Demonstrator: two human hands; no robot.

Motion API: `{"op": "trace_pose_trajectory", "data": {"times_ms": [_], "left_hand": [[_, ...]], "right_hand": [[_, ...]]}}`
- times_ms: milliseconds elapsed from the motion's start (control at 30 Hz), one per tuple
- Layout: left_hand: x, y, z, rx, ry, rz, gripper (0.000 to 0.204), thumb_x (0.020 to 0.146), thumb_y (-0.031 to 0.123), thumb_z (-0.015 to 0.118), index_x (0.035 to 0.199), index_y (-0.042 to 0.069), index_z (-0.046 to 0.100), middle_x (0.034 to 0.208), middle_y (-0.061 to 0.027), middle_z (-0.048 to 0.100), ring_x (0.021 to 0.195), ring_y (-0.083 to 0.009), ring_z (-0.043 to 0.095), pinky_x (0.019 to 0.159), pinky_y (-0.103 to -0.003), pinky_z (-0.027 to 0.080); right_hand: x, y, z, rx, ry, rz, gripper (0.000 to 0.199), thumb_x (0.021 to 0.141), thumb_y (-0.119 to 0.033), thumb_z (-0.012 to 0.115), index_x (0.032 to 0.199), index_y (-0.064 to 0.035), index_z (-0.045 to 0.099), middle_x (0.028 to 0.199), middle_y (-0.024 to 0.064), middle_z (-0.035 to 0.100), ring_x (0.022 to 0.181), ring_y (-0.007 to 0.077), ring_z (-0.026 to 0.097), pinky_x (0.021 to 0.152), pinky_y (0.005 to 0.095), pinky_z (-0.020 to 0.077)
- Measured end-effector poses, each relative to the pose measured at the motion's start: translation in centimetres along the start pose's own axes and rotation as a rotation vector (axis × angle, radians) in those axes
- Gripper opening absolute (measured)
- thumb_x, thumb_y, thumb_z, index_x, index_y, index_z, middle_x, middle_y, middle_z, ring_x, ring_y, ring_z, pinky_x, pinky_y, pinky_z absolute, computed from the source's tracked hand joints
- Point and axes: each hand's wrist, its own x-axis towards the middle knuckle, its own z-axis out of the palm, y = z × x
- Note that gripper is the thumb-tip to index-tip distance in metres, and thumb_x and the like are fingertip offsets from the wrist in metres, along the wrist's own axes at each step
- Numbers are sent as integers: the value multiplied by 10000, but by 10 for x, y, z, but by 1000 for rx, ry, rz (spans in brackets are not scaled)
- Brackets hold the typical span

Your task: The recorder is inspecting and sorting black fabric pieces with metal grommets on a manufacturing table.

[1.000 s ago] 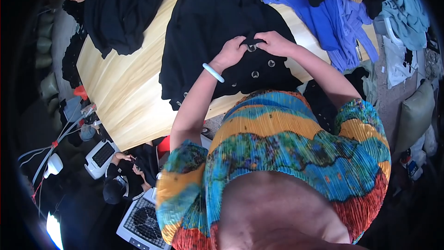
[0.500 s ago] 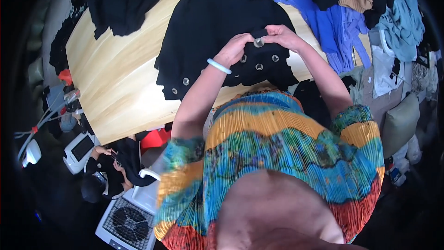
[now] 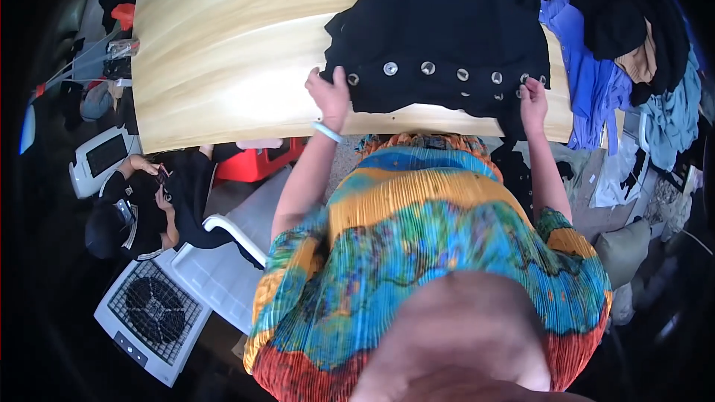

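Observation:
A black knit garment (image 3: 447, 22) lies spread on the table, with a row of round, shiny silver buttons (image 3: 427, 68) along its near edge. My left hand (image 3: 330, 94), a pale bangle (image 3: 327, 132) on its wrist, grips the garment's near left corner between thumb and fingers. At the opposite end of the row, my right hand (image 3: 532, 106) pinches the garment beside the last buttons. A few more buttons show partly beneath the row, on a lower layer of cloth. Part of the garment droops over the near table edge by my right hand.
Blue-violet clothes (image 3: 588, 82) and a teal garment (image 3: 670, 115) hang at the table's right. The wooden table (image 3: 223, 52) extends left. Below it are a red stool (image 3: 253, 164), a white chair (image 3: 223, 275), a fan unit (image 3: 153, 313) and a seated person (image 3: 141, 208) holding a phone.
My hands have parted from the middle button to opposite ends of the row. The garment's near edge is now straighter. The whole view has shifted, with the table showing farther right.

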Motion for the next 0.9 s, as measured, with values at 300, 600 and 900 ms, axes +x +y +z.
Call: {"op": "trace_pose_trajectory", "data": {"times_ms": [300,600,900], "left_hand": [[79,-57,-3,-416,-721,-19,398,736,305,629,947,-30,586,911,-178,588,854,-250,566,766,-311,428],[29,119,-64,-937,-1089,-373,243,771,229,578,924,48,522,878,-31,556,783,-117,540,612,-226,414],[-32,204,-72,-402,-1096,715,130,776,71,544,825,-48,558,875,-140,546,792,-221,510,724,-311,398]], "right_hand": [[-79,-139,124,-30,-219,-316,194,750,-66,578,943,-47,564,815,96,556,653,173,560,609,262,456],[-127,-195,157,68,-257,-440,967,515,-287,763,1267,21,240,1291,224,261,1231,364,223,1006,383,233],[-115,-184,88,335,100,-324,430,654,-25,598,1071,27,508,946,154,595,916,243,575,820,322,437]]}}
